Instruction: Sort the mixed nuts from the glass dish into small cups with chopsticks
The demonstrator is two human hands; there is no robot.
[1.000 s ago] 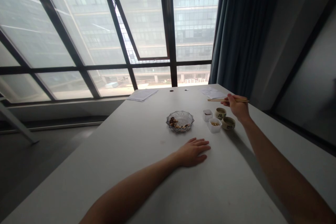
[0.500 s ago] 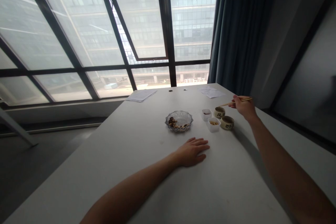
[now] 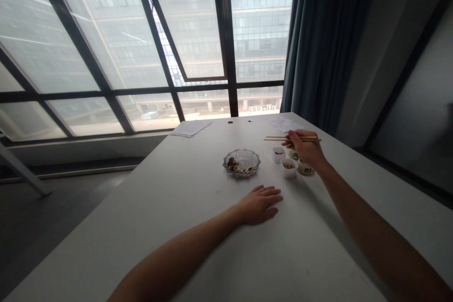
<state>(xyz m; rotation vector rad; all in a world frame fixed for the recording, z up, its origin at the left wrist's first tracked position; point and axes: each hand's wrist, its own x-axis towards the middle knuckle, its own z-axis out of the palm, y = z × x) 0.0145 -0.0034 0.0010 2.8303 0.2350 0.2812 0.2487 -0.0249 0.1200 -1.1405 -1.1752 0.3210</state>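
Right-hand fingers (image 3: 293, 140) closed on wooden chopsticks (image 3: 274, 139), raised to the right of the cut-glass dish (image 3: 241, 163) above small white tubs (image 3: 289, 168); left-hand fingers (image 3: 269, 197) spread open on the worktop (image 3: 198, 245) near that dish.

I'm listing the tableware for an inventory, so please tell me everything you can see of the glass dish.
The glass dish is a shallow, round bowl of clear, patterned glass with a faintly scalloped rim. It sits flat on the white table, holding a small heap of brown pieces, possibly nuts, mostly toward its left side. Nothing else visibly touches it. The left hand lies flat on the table nearer the viewer, and a small white tub stands to the dish's right.
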